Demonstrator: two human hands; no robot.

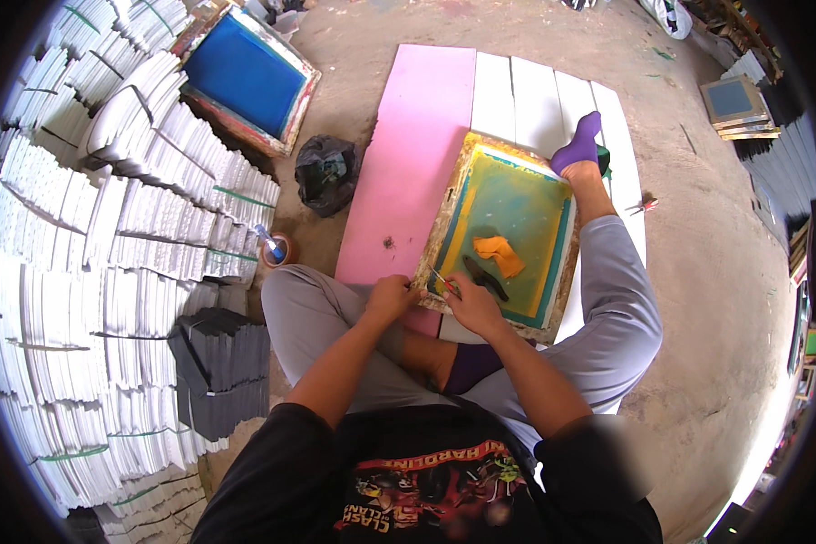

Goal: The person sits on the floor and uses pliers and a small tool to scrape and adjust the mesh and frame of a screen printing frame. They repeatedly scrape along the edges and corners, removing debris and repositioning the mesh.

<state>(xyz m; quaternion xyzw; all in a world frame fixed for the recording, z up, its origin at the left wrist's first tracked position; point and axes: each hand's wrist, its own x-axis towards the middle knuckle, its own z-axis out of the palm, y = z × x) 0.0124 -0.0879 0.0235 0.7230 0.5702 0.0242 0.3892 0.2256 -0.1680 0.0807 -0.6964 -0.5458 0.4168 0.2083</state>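
through the head view i see 2 hands at the near-left corner of a framed screen [521,208]: the left hand [393,299] is at the frame's edge with fingers curled, though i cannot tell whether it grips anything, and the right hand [474,304] is closed around a small red-handled tool [450,286], its thin tip angled toward that edge. my worry is a slip: too much force could send the tip into the mesh or the left hand. just beyond the right hand, an orange cloth [499,252] and a dark item [485,276] could snag a careless wrist. lettering shows on the black shirt [435,490], below both hands.
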